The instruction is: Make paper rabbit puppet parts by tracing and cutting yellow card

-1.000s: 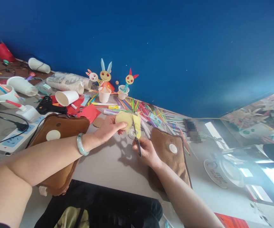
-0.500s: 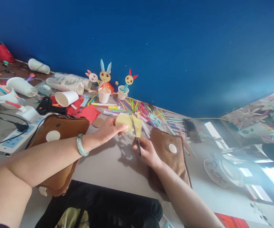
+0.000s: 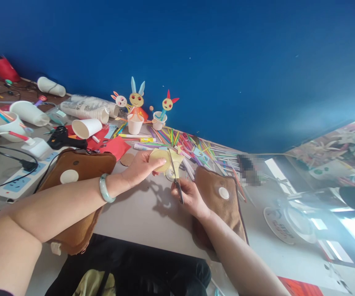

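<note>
Left hand [image 3: 143, 166]: pinching a pale-yellow, paper-like round piece [image 3: 157, 158], thumb on top, held up over the table. Right hand [image 3: 190, 199]: clasping black-handled metal scissors [image 3: 180, 192], blades pointing away from the wearer, right at the round piece's right edge. Crumpled yellow flap [image 3: 178, 158] sits right of the blades; can't tell if it's fully cut off.

Just left of the grip: flat brown disc [image 3: 127, 159], smooth red sheet [image 3: 118, 148] past it. Brown fuzzy pouches with round white caps flank the grip: left pouch [image 3: 86, 168] partly under the left forearm, right pouch [image 3: 217, 209] beside the right hand. Beyond the grip: messy spread of thin coloured sticks [image 3: 202, 149], then white paper cups [image 3: 136, 124] carrying rabbit-eared paper figures [image 3: 137, 99].

Surface: smooth light-grey table [image 3: 128, 218]. Behind it, plain deep-blue wall [image 3: 196, 61]. Far right is hazy with glare.
</note>
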The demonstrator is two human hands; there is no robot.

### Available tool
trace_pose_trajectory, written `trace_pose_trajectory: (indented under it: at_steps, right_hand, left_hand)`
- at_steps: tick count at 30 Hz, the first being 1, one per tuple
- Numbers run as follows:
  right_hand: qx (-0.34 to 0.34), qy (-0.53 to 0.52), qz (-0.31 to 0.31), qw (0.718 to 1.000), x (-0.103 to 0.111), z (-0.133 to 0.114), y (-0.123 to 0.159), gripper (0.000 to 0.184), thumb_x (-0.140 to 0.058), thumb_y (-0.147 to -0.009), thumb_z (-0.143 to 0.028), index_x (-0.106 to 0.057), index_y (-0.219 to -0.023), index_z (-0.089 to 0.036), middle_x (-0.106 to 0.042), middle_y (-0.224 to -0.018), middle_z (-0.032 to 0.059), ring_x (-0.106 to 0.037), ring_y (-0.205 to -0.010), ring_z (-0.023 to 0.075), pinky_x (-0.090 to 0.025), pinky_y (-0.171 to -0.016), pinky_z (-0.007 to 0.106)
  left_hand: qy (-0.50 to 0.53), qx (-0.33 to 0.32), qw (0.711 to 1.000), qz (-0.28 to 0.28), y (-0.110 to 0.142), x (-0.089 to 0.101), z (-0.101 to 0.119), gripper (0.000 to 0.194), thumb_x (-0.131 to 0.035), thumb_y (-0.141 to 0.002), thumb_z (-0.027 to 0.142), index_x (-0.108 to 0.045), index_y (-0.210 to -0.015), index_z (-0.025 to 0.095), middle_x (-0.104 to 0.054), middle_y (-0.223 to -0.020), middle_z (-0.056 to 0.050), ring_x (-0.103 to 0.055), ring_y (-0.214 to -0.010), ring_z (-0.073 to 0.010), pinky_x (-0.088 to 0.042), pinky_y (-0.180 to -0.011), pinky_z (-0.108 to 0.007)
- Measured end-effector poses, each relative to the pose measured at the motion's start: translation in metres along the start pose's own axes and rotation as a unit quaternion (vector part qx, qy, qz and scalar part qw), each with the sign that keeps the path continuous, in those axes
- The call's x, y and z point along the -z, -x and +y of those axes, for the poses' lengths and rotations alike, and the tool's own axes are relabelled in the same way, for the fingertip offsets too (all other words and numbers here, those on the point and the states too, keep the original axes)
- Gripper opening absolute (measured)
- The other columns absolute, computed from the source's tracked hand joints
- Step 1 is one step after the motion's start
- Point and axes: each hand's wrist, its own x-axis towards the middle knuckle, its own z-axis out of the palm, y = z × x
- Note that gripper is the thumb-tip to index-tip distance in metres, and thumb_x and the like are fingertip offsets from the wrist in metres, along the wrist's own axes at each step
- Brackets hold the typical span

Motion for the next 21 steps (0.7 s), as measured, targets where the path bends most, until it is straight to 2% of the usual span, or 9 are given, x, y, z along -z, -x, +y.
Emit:
trace_pose_trajectory:
  at_steps: [9, 21]
  right_hand:
    - [0.004, -0.003, -0.01, 1.0, 0.0028, 0.0015, -0.0006, 0.062, -0.074, -0.068, -0.077, -0.052, -0.061, -0.019, -0.05, -0.06, -0.0025, -0.039, -0.059, 0.0113, -0.031, -0.056, 0.027]
    - [0.004, 0.009, -0.011, 1.0, 0.0045, 0.0017, -0.0008, 0.06, -0.074, -0.07, -0.074, -0.049, -0.061, -0.02, -0.049, -0.06, -0.0031, -0.039, -0.059, 0.011, -0.03, -0.056, 0.027]
  left_hand:
    - [-0.024, 0.001, 0.999, 0.023, 0.0004, 0.0014, 0.0023, 0.026, -0.067, -0.081, 0.041, -0.062, -0.073, 0.017, -0.055, -0.063, 0.001, -0.049, -0.058, -0.0113, -0.043, -0.054, -0.025]
    - [-0.01, -0.008, 1.0, 0.016, 0.0013, 0.0012, 0.0038, 0.026, -0.065, -0.083, 0.039, -0.06, -0.069, 0.017, -0.052, -0.062, 0.001, -0.046, -0.057, -0.0104, -0.043, -0.054, -0.024]
